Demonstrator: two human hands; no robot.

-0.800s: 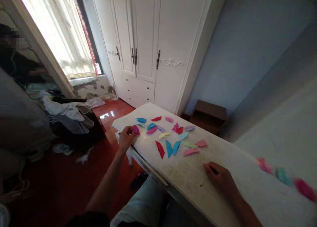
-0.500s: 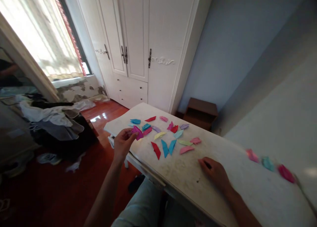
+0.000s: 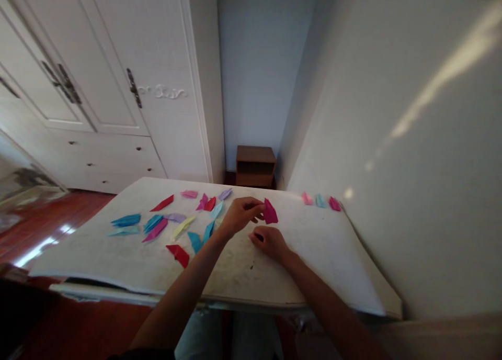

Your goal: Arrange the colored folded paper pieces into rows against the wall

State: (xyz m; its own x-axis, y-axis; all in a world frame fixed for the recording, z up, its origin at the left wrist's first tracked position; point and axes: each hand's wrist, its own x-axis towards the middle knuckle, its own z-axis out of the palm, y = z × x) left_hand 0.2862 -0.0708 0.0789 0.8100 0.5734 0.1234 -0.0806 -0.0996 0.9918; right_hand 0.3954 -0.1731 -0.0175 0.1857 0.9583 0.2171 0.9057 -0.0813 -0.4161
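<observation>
My left hand (image 3: 245, 214) pinches a magenta folded paper piece (image 3: 270, 212) between thumb and fingers, raised over the table. Just below it, my right hand (image 3: 270, 240) rests on the tabletop with its fingers curled, and I see nothing in it. Left of my hands lie several folded paper pieces, among them a red one (image 3: 179, 255), a yellow one (image 3: 182, 227), a blue one (image 3: 126, 220) and a lilac one (image 3: 225, 194). My left forearm hides part of this group.
Along the far right edge of the white table (image 3: 314, 266) sit a pink piece (image 3: 307, 198), a teal piece (image 3: 320, 200) and a magenta piece (image 3: 334, 203). A white wardrobe (image 3: 168, 135) and a brown nightstand (image 3: 256, 153) stand beyond. A wall (image 3: 392, 203) borders the right side.
My left hand has carried the magenta paper piece rightward, from the table's left part to just above my right hand. The view has turned to the right.
</observation>
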